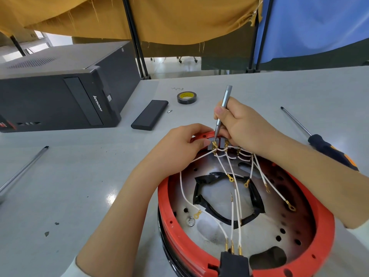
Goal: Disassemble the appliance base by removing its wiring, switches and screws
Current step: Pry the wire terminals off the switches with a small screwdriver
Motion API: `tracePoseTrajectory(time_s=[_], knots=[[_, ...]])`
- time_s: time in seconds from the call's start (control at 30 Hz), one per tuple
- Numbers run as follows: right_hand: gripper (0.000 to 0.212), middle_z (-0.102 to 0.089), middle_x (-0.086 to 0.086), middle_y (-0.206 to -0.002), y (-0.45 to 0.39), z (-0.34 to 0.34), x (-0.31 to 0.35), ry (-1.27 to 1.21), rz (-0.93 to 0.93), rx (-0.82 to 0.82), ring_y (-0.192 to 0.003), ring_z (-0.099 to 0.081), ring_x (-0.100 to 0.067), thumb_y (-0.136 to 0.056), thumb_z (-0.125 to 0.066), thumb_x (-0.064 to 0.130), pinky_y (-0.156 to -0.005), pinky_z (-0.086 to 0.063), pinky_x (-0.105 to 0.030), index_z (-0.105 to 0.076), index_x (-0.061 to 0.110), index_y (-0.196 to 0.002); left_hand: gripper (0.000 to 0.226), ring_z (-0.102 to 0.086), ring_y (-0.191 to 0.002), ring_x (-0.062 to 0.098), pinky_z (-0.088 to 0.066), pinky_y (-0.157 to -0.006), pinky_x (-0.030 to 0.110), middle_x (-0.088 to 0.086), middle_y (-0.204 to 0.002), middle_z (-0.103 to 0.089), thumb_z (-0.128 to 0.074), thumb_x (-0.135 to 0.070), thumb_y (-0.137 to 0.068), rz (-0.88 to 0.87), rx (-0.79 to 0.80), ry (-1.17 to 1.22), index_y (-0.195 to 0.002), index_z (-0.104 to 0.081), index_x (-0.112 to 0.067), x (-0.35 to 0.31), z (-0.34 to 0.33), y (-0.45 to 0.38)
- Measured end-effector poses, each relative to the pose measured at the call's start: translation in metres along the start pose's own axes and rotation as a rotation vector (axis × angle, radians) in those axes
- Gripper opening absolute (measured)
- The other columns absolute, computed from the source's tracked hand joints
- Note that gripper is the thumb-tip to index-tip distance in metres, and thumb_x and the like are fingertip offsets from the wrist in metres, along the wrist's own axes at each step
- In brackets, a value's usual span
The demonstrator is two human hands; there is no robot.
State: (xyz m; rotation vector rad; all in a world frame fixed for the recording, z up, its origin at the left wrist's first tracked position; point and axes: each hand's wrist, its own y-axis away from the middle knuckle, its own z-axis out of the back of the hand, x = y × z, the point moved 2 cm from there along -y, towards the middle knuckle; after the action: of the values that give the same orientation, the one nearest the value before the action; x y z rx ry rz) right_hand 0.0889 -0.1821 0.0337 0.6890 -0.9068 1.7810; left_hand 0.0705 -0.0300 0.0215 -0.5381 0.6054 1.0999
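Working: right hand [242,124] is clenched round a slim silver screwdriver [223,108], held like a pen, tip down at the switch block [216,143] on the far rim of the appliance base [323,226].
Left grip: left hand [179,148] pinches the near end of the grey switch block between thumb and curled fingers.
Base: round, red plastic rim with small screw holes, dull metal plate inside pierced with round holes, black-taped ring at the middle; it lies on the tabletop [79,186] at the near right, partly past the bottom edge of view.
Wiring: thin white wires [232,214] fan from the switch block across the plate, ending in brass ring and spade ends; three plug into a black block [232,262] at the near rim.
Tabletop: smooth pale grey, glossy, with a few dark specks near the left.
Open room: wide bare stretch left of the base and beyond the hands.
Other tools: large screwdriver [319,140] with dark handle and orange marks to the right, partly under the right forearm; metal rod [24,168] at the left edge.
Far items: black tape roll [186,97] with yellow core, flat black case [149,114], tiny silver bit [169,111] beside it.
Writing: "lenovo" on the dark computer tower [60,92] lying at the far left.
Backdrop: frayed mustard cloth [139,17] and blue cloth [315,27] hung on black poles.
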Motion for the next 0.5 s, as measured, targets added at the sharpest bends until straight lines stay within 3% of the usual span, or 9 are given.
tracePoseTrajectory(time_s=[0.1,0.27,0.5], knots=[[0.019,-0.045,0.012,-0.05,0.009,0.002,0.001,-0.069,0.07,0.009,-0.039,-0.045,0.002,-0.101,-0.035,0.026,-0.043,-0.034,-0.01,-0.043,0.025,-0.084,0.024,-0.058,-0.1,0.005,-0.043,-0.085,0.019,-0.013,-0.109,-0.065,-0.053,-0.025,-0.094,-0.004,0.003,0.007,-0.116,-0.06,-0.032,0.0,0.0,0.0],[0.012,-0.043,0.015,-0.064,0.009,0.0,0.005,-0.07,0.068,0.047,-0.042,-0.049,0.011,-0.102,-0.035,0.023,-0.044,-0.035,-0.005,-0.043,0.017,-0.095,0.023,-0.057,-0.098,0.003,-0.042,-0.082,0.014,-0.015,-0.107,-0.065,-0.054,-0.027,-0.094,-0.004,-0.002,-0.001,-0.115,-0.06,-0.035,0.001,0.0,-0.001],[0.017,-0.045,0.013,-0.066,-0.002,-0.002,0.004,0.124,0.0,0.027,-0.052,-0.051,0.006,-0.102,-0.033,0.03,-0.056,-0.033,-0.018,-0.045,0.019,-0.096,0.023,-0.058,-0.096,0.004,-0.04,-0.081,0.011,-0.014,-0.106,-0.065,-0.054,-0.028,-0.094,0.001,0.0,-0.005,-0.115,-0.06,-0.035,0.0,0.0,0.0]])
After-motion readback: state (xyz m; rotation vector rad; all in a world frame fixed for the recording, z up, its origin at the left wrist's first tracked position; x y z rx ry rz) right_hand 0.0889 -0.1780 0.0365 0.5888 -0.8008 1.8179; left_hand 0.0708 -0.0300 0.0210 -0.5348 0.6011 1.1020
